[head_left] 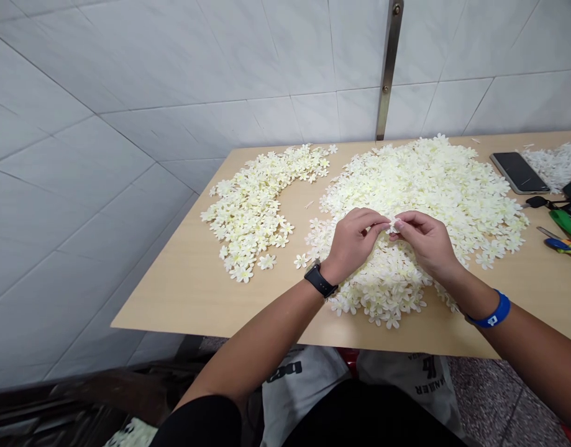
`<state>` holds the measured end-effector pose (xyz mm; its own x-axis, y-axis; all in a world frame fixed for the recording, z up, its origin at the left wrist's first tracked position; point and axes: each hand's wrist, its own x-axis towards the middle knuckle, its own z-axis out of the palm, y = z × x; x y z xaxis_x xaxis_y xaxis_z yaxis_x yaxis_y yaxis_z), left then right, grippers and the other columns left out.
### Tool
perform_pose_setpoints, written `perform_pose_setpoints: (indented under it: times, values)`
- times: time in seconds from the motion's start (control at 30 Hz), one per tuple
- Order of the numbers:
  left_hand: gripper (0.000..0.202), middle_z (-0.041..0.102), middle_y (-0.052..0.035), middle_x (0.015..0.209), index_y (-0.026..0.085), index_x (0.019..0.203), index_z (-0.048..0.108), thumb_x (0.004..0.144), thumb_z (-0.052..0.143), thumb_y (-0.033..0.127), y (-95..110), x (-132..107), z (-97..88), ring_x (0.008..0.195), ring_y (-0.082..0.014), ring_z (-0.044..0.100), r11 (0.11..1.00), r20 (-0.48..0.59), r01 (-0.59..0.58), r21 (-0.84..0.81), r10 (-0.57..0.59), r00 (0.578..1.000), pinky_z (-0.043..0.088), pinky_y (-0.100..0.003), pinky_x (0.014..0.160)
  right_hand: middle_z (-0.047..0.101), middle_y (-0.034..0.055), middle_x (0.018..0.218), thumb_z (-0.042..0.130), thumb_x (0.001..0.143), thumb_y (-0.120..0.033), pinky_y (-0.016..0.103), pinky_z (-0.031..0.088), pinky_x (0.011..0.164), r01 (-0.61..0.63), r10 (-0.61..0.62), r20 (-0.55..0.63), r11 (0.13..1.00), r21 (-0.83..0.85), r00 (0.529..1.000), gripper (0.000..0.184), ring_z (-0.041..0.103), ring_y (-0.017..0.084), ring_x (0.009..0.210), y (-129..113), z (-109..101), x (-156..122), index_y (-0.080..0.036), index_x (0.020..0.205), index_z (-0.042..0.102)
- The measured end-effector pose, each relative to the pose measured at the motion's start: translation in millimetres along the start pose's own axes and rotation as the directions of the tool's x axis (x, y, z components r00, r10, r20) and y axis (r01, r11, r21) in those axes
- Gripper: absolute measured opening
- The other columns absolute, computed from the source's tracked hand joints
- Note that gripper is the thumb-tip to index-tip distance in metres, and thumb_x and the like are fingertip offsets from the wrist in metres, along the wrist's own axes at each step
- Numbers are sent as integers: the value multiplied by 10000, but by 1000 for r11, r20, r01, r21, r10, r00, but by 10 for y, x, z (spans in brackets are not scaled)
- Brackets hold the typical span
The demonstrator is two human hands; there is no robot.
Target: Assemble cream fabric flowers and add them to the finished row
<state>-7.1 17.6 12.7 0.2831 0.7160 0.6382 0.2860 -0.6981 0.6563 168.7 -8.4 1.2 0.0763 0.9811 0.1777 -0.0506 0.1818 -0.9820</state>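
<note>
My left hand and my right hand meet above a large heap of cream fabric flowers on a light wooden table. Both hands pinch one small white flower between their fingertips. A black watch is on my left wrist and a blue band on my right. A second, thinner spread of the same flowers lies to the left of the big heap.
A dark phone lies at the back right, beside a smaller white pile. Scissors with coloured handles and a green-and-black tool sit at the right edge. A tiled wall and a metal strip stand behind the table.
</note>
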Motion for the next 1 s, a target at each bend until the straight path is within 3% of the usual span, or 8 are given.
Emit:
perform_pose_setpoints:
  times: [0.17, 0.3, 0.4, 0.5, 0.6, 0.73, 0.87, 1.0]
  values:
    - [133, 780, -64, 974, 180, 952, 753, 970, 629, 225, 18, -18, 19, 901, -151, 719, 998, 19, 62, -24, -61, 998, 591, -256, 753, 706, 23, 855, 809, 816, -438, 323, 628, 718, 52, -52, -7, 997, -49, 999, 233, 700, 160, 714, -27, 11, -18, -219, 855, 743]
    - [212, 773, -90, 1020, 157, 1002, 742, 928, 701, 351, 16, -34, 40, 886, -155, 725, 978, 32, 161, -134, -159, 987, 616, -244, 736, 697, 67, 1000, 678, 931, -409, 359, 629, 758, 233, -229, 44, 952, -198, 972, 198, 686, 197, 874, -90, 33, -52, -243, 886, 778]
    - [248, 762, -97, 1030, 149, 1020, 727, 912, 716, 372, 22, -34, 49, 889, -155, 719, 956, 46, 209, -203, -204, 978, 627, -246, 754, 664, 76, 1010, 667, 942, -344, 356, 615, 767, 329, -323, 72, 896, -298, 944, 142, 662, 215, 958, -98, 39, -68, -264, 916, 782]
    - [163, 755, -88, 1026, 156, 1020, 713, 952, 640, 285, 38, -25, 49, 890, -147, 712, 938, 58, 233, -257, -226, 972, 622, -237, 745, 646, 66, 1014, 729, 894, -336, 339, 621, 758, 274, -280, 13, 926, -261, 960, 94, 651, 217, 978, -75, 44, -72, -265, 956, 735]
    - [143, 751, -86, 1067, 163, 1034, 718, 939, 623, 213, 55, -16, 42, 952, -155, 712, 939, 90, 222, -261, -206, 974, 610, -233, 761, 662, 43, 983, 820, 809, -358, 327, 626, 771, 189, -196, -21, 965, -181, 980, 231, 662, 208, 954, -68, 57, -72, -257, 970, 690]
    - [123, 764, -88, 1004, 159, 959, 744, 928, 654, 237, 54, -18, 32, 912, -159, 712, 941, 84, 229, -250, -215, 973, 587, -241, 732, 685, 28, 856, 811, 815, -407, 319, 624, 724, 130, -132, -4, 980, -152, 991, 215, 677, 177, 792, -103, 76, -64, -231, 848, 693]
    - [124, 769, -75, 912, 158, 914, 747, 918, 685, 265, 33, -21, 27, 791, -138, 697, 938, 71, 252, -238, -242, 968, 558, -240, 673, 703, 18, 812, 831, 789, -441, 309, 615, 672, 68, -66, 28, 994, -85, 997, 250, 676, 160, 704, -113, 65, -45, -228, 838, 708]
    - [133, 770, -71, 912, 158, 905, 747, 904, 709, 285, 21, -6, 26, 782, -131, 695, 931, 85, 267, -249, -254, 963, 561, -234, 678, 684, 7, 668, 833, 775, -480, 306, 593, 616, 23, -22, 29, 998, -55, 999, 295, 662, 157, 615, -100, 43, -21, -213, 793, 709]
